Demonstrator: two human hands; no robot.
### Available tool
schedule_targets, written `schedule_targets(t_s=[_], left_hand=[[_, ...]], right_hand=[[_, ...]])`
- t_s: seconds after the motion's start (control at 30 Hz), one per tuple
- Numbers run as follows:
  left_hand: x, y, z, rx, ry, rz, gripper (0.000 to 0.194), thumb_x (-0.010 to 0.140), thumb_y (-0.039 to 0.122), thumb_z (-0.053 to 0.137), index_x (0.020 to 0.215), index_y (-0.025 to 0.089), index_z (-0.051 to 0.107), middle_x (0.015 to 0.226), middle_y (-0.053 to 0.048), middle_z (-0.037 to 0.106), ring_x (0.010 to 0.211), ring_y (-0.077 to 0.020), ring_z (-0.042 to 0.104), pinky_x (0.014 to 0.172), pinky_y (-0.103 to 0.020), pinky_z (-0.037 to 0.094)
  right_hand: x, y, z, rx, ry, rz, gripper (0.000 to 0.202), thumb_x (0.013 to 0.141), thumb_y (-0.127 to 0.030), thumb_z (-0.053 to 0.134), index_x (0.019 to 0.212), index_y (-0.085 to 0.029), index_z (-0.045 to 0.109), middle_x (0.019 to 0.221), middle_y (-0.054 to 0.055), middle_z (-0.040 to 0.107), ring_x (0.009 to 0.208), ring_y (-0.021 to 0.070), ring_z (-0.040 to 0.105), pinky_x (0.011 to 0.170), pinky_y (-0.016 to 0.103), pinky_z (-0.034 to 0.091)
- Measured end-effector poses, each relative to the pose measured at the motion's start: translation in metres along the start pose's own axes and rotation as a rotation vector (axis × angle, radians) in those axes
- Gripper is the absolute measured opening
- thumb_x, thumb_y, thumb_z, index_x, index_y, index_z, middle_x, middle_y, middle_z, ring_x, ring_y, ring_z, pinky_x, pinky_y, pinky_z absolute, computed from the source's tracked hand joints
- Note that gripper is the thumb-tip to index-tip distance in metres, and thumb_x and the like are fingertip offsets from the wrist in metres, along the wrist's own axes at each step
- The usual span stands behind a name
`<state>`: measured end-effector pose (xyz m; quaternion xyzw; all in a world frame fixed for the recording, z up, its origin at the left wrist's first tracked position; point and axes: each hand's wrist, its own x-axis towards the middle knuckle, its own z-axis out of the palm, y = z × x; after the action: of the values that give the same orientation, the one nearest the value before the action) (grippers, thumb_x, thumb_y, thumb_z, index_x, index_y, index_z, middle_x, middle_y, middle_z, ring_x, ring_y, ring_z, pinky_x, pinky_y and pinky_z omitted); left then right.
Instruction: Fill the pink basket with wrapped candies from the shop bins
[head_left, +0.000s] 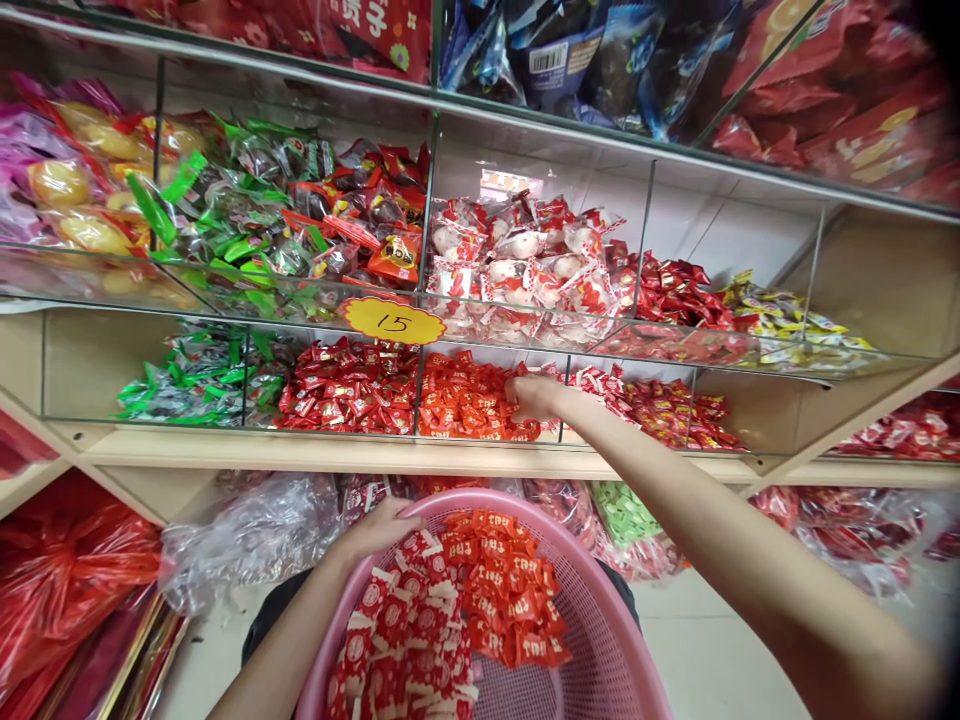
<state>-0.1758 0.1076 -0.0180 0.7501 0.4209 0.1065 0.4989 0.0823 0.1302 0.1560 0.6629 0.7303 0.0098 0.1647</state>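
A pink plastic basket stands in front of me below the shelf. In it lie orange-red wrapped candies on the right and red-and-white wrapped candies on the left. My left hand grips the basket's far rim, fingers over the edge. Reaching into the lower shelf, my right hand is at the right side of a compartment of orange-red wrapped candies. Its fingers are curled, and what they hold, if anything, is hidden.
Clear dividers split the shelves. Dark red candies lie left of my right hand's compartment, red-and-yellow ones to the right. A yellow price tag hangs on the upper shelf's edge. Plastic bags sit under the wooden ledge.
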Motion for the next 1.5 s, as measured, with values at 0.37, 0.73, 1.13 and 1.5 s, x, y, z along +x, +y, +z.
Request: schedule_targets(t_s=[0.37, 0.73, 1.13, 1.5], left_hand=[[0.006, -0.010, 0.004, -0.012, 0.021, -0.005, 0.030, 0.064, 0.040, 0.048, 0.067, 0.014, 0.062, 0.056, 0.003, 0.049, 0.051, -0.0098, 0.039, 0.051, -0.020, 0.029], [0.006, -0.008, 0.001, 0.008, -0.005, -0.042, 0.035, 0.065, 0.043, 0.049, 0.072, 0.012, 0.063, 0.053, 0.004, 0.045, 0.049, -0.0086, 0.038, 0.047, -0.020, 0.026], [0.006, -0.004, 0.001, 0.038, 0.007, -0.018, 0.032, 0.065, 0.041, 0.048, 0.071, 0.013, 0.064, 0.055, 0.004, 0.049, 0.052, -0.0099, 0.042, 0.051, -0.020, 0.029], [0.001, 0.004, 0.000, -0.009, -0.002, -0.027, 0.038, 0.063, 0.042, 0.049, 0.081, 0.014, 0.066, 0.060, 0.002, 0.058, 0.060, -0.0142, 0.050, 0.056, -0.022, 0.035]], right_hand=[[0.024, -0.027, 0.016, 0.223, 0.278, -0.246, 0.028, 0.071, -0.028, 0.059, 0.096, -0.016, 0.055, 0.092, 0.008, 0.060, 0.082, 0.0159, 0.054, 0.067, 0.021, 0.036], [0.040, -0.033, 0.029, 0.224, 0.218, -0.277, 0.026, 0.067, -0.033, 0.060, 0.083, -0.013, 0.059, 0.076, 0.005, 0.060, 0.064, 0.0122, 0.049, 0.054, 0.021, 0.030], [0.032, -0.038, 0.035, 0.291, 0.280, -0.220, 0.022, 0.069, -0.028, 0.053, 0.087, -0.015, 0.054, 0.075, 0.004, 0.057, 0.062, 0.0112, 0.047, 0.054, 0.021, 0.027], [-0.096, -0.042, 0.052, 0.553, 0.428, -0.378, 0.020, 0.077, -0.024, 0.048, 0.096, -0.016, 0.052, 0.083, 0.004, 0.056, 0.076, 0.0141, 0.048, 0.068, 0.026, 0.036]])
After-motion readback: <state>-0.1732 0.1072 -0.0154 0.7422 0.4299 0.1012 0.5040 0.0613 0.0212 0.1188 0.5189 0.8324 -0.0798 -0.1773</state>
